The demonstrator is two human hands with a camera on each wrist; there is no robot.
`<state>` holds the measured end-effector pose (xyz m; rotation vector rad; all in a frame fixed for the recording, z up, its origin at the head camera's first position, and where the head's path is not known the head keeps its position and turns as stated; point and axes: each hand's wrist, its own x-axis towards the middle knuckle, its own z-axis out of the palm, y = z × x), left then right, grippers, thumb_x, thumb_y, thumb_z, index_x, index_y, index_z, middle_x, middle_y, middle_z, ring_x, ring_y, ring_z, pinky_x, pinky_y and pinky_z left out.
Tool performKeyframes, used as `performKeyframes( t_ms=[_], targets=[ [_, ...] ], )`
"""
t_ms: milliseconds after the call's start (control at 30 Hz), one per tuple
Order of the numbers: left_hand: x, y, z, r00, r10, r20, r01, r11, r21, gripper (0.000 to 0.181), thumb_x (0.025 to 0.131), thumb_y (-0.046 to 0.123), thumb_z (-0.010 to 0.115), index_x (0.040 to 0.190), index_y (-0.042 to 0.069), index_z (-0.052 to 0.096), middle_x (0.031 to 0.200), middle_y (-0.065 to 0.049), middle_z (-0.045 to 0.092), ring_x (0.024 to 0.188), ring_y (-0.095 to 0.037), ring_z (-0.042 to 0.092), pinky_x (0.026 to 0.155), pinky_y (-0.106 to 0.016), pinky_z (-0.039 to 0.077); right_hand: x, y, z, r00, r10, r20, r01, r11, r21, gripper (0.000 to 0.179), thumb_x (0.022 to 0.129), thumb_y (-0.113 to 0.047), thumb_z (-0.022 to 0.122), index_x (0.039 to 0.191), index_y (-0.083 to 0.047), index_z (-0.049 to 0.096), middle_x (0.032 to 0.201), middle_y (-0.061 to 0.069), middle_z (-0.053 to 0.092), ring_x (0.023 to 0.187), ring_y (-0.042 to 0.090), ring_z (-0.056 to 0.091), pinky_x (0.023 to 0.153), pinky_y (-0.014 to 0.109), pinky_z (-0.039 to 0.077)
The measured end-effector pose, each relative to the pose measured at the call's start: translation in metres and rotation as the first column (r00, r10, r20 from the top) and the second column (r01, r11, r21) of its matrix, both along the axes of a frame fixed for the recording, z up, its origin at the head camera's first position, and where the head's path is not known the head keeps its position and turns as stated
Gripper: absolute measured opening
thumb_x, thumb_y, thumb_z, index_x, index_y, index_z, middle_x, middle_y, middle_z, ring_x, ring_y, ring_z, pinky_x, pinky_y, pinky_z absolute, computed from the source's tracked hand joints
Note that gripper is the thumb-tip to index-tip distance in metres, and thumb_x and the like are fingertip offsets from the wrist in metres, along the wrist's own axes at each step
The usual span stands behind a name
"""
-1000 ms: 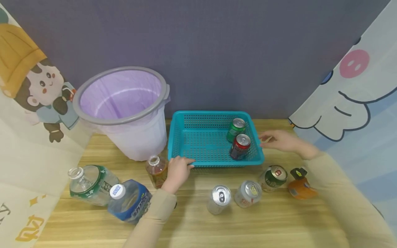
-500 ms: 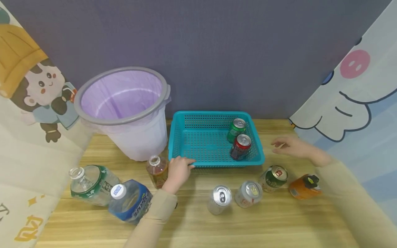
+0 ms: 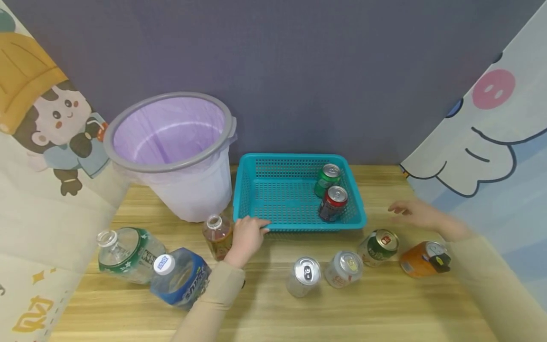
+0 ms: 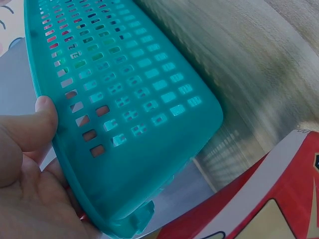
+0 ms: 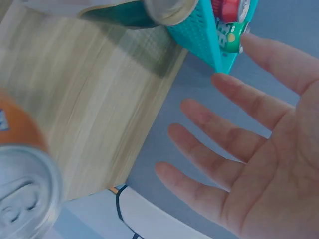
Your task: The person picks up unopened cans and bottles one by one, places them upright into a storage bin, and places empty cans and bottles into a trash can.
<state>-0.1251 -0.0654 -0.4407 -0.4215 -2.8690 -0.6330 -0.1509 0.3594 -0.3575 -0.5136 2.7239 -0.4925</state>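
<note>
Where the wood-grained table (image 3: 363,308) ends, a grey wall (image 3: 299,76) backs the basket (image 3: 299,226).

Along the back edge of the wooden counter (image 3: 363,308), a rectangular turquoise plastic basket (image 3: 295,226) stands right of a round grey-rimmed bin (image 3: 194,190); an orange cylindrical metal can (image 3: 418,261) is nearest the right edge.

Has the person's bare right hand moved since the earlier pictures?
Yes: in the head view, the bare right hand has moved rightward and slightly lower, away from the teal rectangular plastic basket.
</note>
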Motion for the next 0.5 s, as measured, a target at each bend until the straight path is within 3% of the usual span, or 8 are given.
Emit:
performKeyframes(
  t_ms=[267,500],
  targets=[
    [0.001,0.000,0.001,1.000,-0.006,0.006,0.006,1.000,0.007,0.019,0.080,0.019,0.073,0.099,0.017,0.076,0.089,-0.002,0.074,0.078,-0.022,0.062,0.068,-0.034,0.041,0.008,0.008,-0.009,0.995,-0.041,0.092,0.037,0.998,0.047,0.048,0.089,-0.029,0.062,0.119,0.009,0.055,0.113,0.036,0.056,0.102,0.050,0.056,0.079,0.054,0.050],
    [0.002,0.000,0.001,1.000,-0.005,0.017,0.004,1.000,0.014,0.019,0.080,0.019,0.073,0.100,0.018,0.076,0.090,-0.002,0.074,0.078,-0.022,0.061,0.068,-0.033,0.041,0.014,0.009,-0.015,0.989,-0.085,0.121,0.077,0.995,0.070,0.056,0.088,-0.035,0.064,0.122,0.008,0.053,0.116,0.036,0.054,0.104,0.051,0.053,0.081,0.058,0.047]
  ],
)
